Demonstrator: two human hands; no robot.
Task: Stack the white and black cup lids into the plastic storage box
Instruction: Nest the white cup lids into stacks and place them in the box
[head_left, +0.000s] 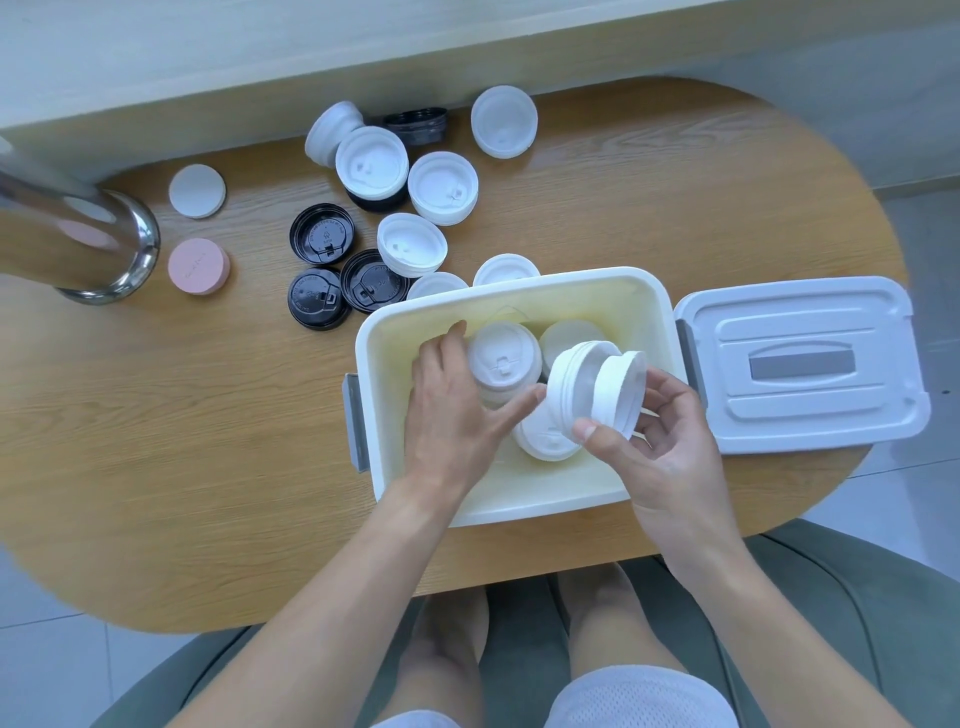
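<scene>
Tipping risk: we judge the white lid stack in our right hand could fan apart, since it lies tilted on its side over the storage box and is pinched only at its rim.
Knock risk: our left hand curls round the upright lid stack inside the box; a nudge from the incoming stack may topple it onto the lids lying at 5 o'clock of it.
Crowding risk: the box floor already carries several piles close together, so we may wedge a stack crooked.
Hands: both are grasping, left on the standing stack, right on the tilted one.
Lids in box: white, domed, with sip tabs, nested tightly.
Lids outside: more white lids and black lids lie scattered on the tabletop at 11 o'clock of the box, some black ones partly under white ones.
Box lid: the grey box lid lies just beside the box at 3 o'clock.
</scene>
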